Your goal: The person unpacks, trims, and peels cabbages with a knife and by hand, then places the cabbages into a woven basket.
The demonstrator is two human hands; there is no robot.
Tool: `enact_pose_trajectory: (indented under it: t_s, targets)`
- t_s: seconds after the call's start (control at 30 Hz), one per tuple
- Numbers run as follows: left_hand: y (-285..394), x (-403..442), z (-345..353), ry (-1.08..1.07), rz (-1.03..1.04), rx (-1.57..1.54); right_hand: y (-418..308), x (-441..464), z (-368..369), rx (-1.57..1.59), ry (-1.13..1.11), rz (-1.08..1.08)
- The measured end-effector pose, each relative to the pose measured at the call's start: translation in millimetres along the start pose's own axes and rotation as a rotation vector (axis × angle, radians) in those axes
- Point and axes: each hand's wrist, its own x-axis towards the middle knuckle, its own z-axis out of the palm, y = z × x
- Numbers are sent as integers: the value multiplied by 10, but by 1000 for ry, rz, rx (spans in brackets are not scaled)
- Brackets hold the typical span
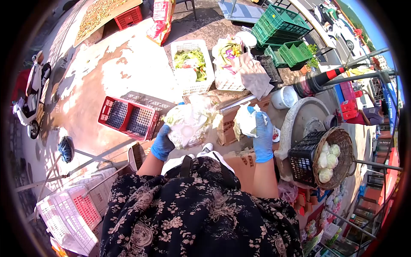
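Blue gloves cover both my hands. My left hand (162, 143) grips the near left side of a large pale cabbage (188, 124) with loose, ragged leaves, held up in front of my waist. To the right of it, my right hand (262, 130) is closed around a crumpled whitish leafy clump (247, 122), apart from the cabbage. Glare washes out the detail of both. A cardboard box (231, 122) stands on the ground behind and between my hands.
Beyond my hands stand a white crate (209, 81) of green leaves and a red crate (147, 132). At right, a wicker basket (352, 150) holds several pale cabbages beside a black crate (299, 158), a round stone basin (280, 152) and a white bucket (280, 100). Green crates (278, 25) are stacked behind.
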Motion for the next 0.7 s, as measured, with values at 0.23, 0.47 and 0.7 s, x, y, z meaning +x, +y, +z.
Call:
enact_pose_trajectory:
  t_s: [0.23, 0.47, 0.7]
  targets:
    - [349, 125, -225, 168, 163, -46, 270, 1151, 350, -156, -140, 25]
    - [851, 836, -292, 191, 225, -70, 528, 2727, 1157, -94, -249, 30]
    - [1839, 2055, -1014, -6, -43, 22, 485, 3754, 2006, -257, -213, 295]
